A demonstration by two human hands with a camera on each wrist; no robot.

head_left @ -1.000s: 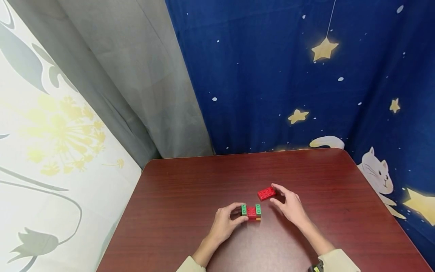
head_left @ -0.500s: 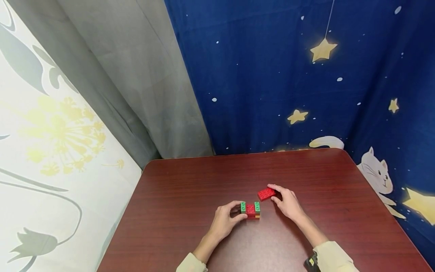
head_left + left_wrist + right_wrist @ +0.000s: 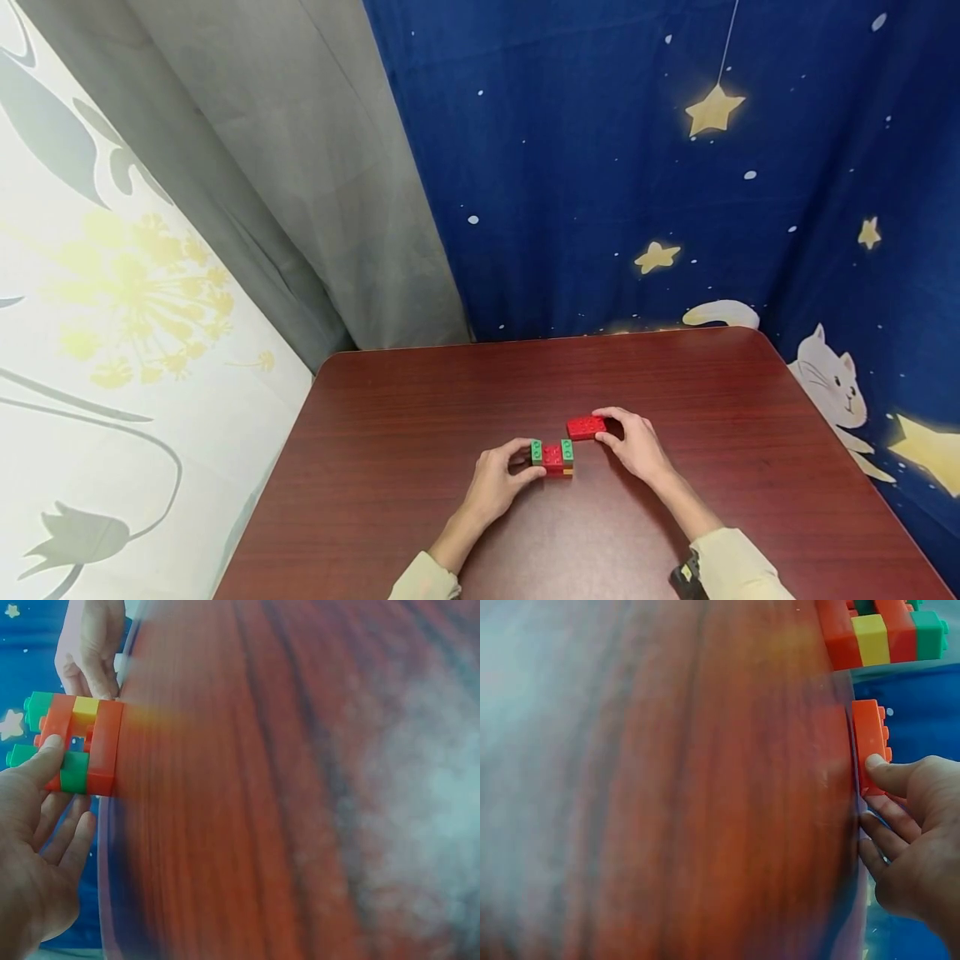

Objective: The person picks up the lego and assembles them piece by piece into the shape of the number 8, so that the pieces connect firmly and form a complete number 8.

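Observation:
My left hand (image 3: 495,483) holds a small stack of toy building blocks (image 3: 552,458) by its left side, thumb in front and fingers behind. In the left wrist view, the stack shows a long red block (image 3: 106,750) at the bottom, a yellow block (image 3: 85,711) and a green block (image 3: 74,772) above it, then another red layer and two green blocks on top. Just beyond and to the right, a separate red block (image 3: 584,428) with several studs lies on the table. My right hand (image 3: 637,448) pinches its right end; the right wrist view shows the thumb (image 3: 881,766) against its side.
The dark red-brown wooden table (image 3: 420,400) spreads around both hands. Behind its far edge hang a grey curtain (image 3: 300,167) and a blue star-patterned curtain (image 3: 570,167). A dark device (image 3: 686,577) sits at the right wrist.
My right hand has moved left and taken hold of the separate red block, which has turned slightly straighter. The left hand and its stack have shifted slightly away from me.

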